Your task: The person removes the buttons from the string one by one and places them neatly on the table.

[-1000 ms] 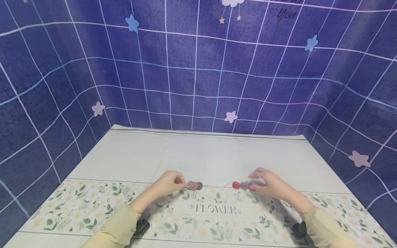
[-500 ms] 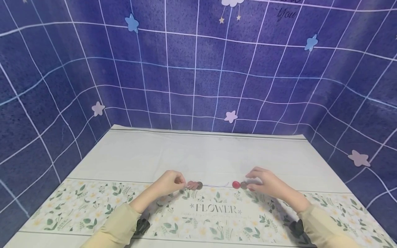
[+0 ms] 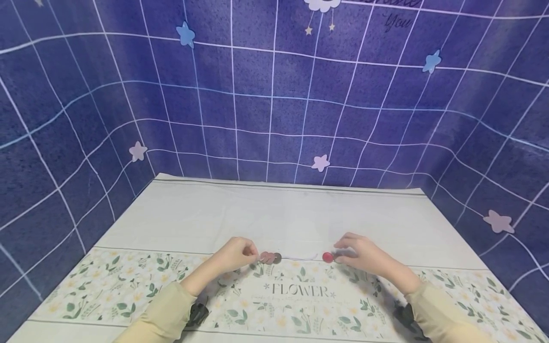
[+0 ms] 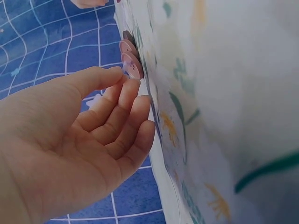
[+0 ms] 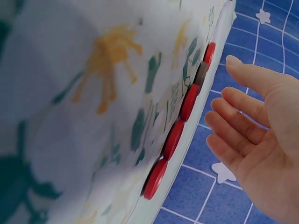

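Observation:
In the head view, my left hand (image 3: 238, 253) pinches the end of a thin pale string (image 3: 300, 259) between thumb and fingertips. Strung on it, right beside those fingertips, are several overlapping pinkish-brown buttons (image 4: 132, 65) and a dark brown button (image 3: 278, 257). The string's other end lies loose toward the right. My right hand (image 3: 359, 252) hovers with relaxed, parted fingers just right of a red button (image 3: 328, 257), which it does not grip. Under that hand, the right wrist view shows a row of red buttons (image 5: 174, 140) with one grey-brown button (image 5: 201, 75) among them.
A white tablecloth (image 3: 214, 205) with a floral band (image 3: 291, 317) and printed lettering covers the table. Behind and at both sides hangs a blue gridded curtain (image 3: 274, 105) with star prints. Dark wrist straps (image 3: 198, 314) sit under the sleeves.
My right hand has slid left along the button row, now hiding the grey-brown button and the second red one from the head view. The left hand holds its place.

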`<state>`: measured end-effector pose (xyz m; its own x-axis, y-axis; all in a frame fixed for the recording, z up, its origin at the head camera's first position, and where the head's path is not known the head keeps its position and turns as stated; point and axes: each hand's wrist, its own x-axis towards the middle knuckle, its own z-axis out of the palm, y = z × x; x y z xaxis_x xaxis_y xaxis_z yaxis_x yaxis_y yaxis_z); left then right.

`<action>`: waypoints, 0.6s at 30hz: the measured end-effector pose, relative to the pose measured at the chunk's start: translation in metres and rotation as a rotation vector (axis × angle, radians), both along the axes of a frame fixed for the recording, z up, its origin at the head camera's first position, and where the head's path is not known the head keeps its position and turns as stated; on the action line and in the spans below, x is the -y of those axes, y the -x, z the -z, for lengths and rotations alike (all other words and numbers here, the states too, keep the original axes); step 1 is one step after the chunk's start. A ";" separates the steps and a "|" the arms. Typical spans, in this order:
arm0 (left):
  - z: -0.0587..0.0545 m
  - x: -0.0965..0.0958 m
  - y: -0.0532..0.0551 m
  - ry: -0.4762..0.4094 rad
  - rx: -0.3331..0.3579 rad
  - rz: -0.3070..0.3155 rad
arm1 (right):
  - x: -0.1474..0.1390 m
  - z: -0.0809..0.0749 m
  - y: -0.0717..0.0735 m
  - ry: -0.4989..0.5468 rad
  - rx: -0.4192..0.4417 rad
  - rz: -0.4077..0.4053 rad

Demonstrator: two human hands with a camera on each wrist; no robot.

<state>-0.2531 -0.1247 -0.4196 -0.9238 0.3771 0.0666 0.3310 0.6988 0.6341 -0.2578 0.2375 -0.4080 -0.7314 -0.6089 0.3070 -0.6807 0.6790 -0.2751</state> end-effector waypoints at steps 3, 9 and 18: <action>0.000 0.001 -0.001 -0.003 -0.003 0.009 | 0.003 0.000 0.001 -0.007 0.004 0.008; -0.001 0.001 -0.002 -0.004 0.003 0.011 | 0.008 -0.001 0.003 -0.016 0.009 0.007; 0.000 0.001 0.000 -0.006 -0.003 0.013 | 0.016 -0.002 0.004 -0.002 0.026 -0.025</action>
<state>-0.2528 -0.1255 -0.4193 -0.9186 0.3886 0.0712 0.3416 0.6906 0.6375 -0.2619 0.2218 -0.4057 -0.7238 -0.6276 0.2866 -0.6899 0.6627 -0.2914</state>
